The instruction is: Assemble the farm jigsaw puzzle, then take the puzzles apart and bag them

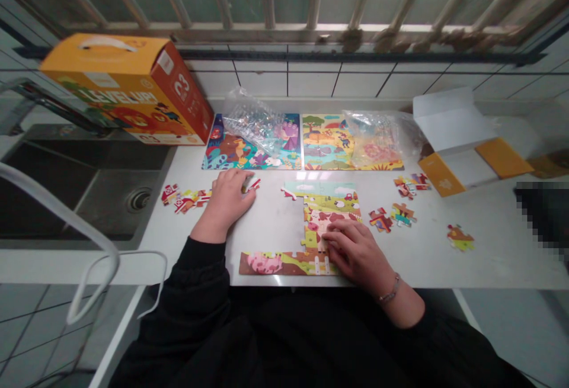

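A partly joined jigsaw puzzle [331, 219] with a farm picture lies on the white counter before me, its left middle part bare. My right hand [355, 252] rests on its right side, fingers stretched loosely over the cow and partly hiding it. Left of the puzzle, my left hand [231, 198] has its fingers and thumb bent round a red-and-white puzzle piece [254, 184], mostly hidden by the hand. Several loose pieces [184, 199] lie beside that hand, some with red barn parts. More loose pieces [403, 214] are scattered to the right.
Behind stand two finished puzzles [213, 160] under clear plastic bags [255, 121]. An orange box [128, 92] is at back left, beside a dark sink [102, 198]. An opened carton [444, 166] sits at back right. A white hose [89, 216] curves across the left.
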Motion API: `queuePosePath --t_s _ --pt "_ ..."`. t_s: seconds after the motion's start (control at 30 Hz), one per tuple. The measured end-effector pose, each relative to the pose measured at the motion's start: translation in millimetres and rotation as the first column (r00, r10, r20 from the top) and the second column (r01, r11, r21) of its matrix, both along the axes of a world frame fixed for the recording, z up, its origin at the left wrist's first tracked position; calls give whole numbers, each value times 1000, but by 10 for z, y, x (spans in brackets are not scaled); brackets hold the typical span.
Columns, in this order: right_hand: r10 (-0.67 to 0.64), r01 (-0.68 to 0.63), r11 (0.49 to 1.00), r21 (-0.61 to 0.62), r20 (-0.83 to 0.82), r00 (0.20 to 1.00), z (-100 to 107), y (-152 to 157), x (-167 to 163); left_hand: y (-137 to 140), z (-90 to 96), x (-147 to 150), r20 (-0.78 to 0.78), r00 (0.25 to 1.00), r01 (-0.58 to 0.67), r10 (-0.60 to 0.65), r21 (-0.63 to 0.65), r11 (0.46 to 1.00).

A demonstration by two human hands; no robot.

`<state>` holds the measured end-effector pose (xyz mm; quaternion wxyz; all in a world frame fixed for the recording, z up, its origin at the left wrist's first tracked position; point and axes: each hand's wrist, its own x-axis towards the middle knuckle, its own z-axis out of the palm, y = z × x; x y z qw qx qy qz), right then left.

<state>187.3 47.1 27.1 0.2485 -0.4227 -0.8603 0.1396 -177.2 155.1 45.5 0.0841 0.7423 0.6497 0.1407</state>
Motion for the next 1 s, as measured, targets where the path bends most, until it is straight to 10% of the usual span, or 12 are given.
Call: queuePosePath --t_s 0.53,0.73,0.9,1.0 --pt "24 -24 1000 3 -4 1000 -48 -3 41 -98 8 27 74 992 101 -103 33 994" --pt "23 -23 1000 6 1 1000 -77 -17 53 -241 163 -481 -46 985 -161 165 80 984" --pt "14 -14 1000 7 4 1000 -96 -18 60 -321 232 -1115 -236 800 -561 551 30 827" --pt "10 -10 1000 6 -6 1000 -88 -18 53 -326 205 -1370 -334 742 -628 581 -42 777"
